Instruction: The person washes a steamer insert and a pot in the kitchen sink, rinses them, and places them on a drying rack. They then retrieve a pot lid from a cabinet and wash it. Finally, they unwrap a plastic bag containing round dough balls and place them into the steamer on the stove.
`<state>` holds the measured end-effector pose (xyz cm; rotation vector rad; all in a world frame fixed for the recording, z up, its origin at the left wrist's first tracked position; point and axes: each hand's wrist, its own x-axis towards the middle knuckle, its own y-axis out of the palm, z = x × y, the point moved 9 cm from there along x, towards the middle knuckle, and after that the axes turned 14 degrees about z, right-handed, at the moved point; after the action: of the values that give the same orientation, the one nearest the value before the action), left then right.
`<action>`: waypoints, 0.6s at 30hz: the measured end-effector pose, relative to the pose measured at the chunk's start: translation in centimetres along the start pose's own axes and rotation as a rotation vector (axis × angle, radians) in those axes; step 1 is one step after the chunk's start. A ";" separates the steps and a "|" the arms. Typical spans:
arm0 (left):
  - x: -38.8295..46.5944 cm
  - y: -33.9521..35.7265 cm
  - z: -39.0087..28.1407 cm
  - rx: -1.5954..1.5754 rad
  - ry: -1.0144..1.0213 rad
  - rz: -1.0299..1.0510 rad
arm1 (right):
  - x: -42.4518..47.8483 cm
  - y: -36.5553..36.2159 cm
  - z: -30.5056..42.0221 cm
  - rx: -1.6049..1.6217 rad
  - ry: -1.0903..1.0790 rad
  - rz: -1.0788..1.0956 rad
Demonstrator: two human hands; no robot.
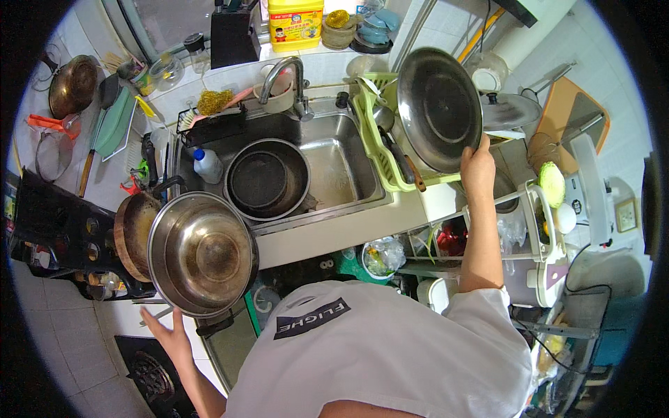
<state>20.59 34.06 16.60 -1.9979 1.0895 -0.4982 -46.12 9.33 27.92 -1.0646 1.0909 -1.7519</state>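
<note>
My right hand [478, 164] grips the rim of a round metal pan [441, 109], raised on edge over the green dish rack [384, 170]. Knives and a ladle stick out of the rack beside it. My left hand [170, 337] has its fingers apart and holds nothing. Its fingertips are close to the lower rim of a large stainless steel pot [204, 251]; whether they touch it is unclear. That pot has a browned bottom and dark handles. In the sink basin [342, 157] stands a dark round pot [266, 177].
Over the sink arches a chrome faucet [285, 68]. A white bottle with a blue cap [208, 166] stands beside the dark pot. Leftward are a wooden-rimmed round vessel [137, 235] and a gas burner [151, 373]. A white wire shelf [541, 219] stands at right.
</note>
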 end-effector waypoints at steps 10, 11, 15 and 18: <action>-4.5 12.3 8.4 -1.429 -0.626 0.677 | 1.4 7.8 -5.1 0.062 0.102 0.146; -4.3 12.4 6.8 -1.414 -0.624 0.701 | 1.7 8.3 -5.8 0.060 0.108 0.161; -4.4 11.9 2.6 -1.356 -0.655 0.622 | 1.9 8.2 -6.7 0.152 0.177 0.196; -3.6 14.1 3.9 -1.398 -0.677 0.599 | 0.8 6.3 -6.4 0.099 0.188 0.038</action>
<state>13.78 34.39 3.19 -2.3257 1.6211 1.5383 -51.15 8.29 20.53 -0.8267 1.1170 -1.8847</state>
